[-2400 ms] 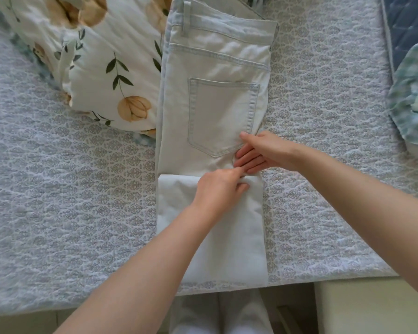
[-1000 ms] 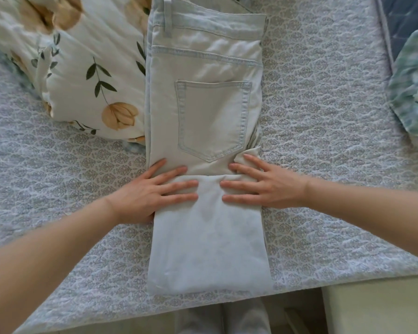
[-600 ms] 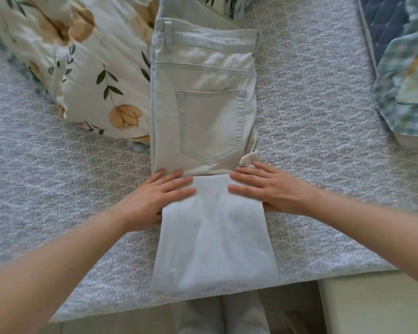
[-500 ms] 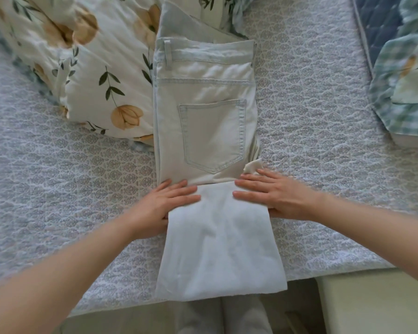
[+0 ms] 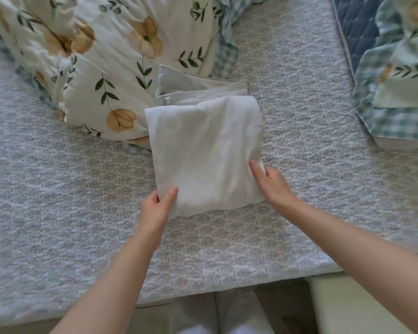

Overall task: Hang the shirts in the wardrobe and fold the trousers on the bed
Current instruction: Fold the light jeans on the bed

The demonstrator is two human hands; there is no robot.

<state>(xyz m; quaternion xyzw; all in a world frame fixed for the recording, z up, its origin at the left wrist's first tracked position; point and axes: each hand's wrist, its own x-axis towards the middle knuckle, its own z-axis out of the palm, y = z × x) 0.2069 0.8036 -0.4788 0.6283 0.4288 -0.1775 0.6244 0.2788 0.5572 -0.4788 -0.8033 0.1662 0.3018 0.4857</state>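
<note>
Moved: trousers (image 5: 205,153) are now folded up over their pocket half.
Hands: side edges are pinched by left hand (image 5: 156,208) and right hand (image 5: 272,182).
Place: bed (image 5: 58,189), beside pillow (image 5: 94,68).
Left: fold nearly done; shirts unseen.

A: Where is there room round the trousers (image 5: 203,153)?
B: Bare quilt (image 5: 58,201) on the near side, out to its edge, and on the right, up to the checked pillow (image 5: 393,104), well apart.
A: What blocks?
B: The floral pillow (image 5: 101,68) touches their left side at the far end. The left hand (image 5: 155,208) and right hand (image 5: 273,184) grip the near corners.
</note>
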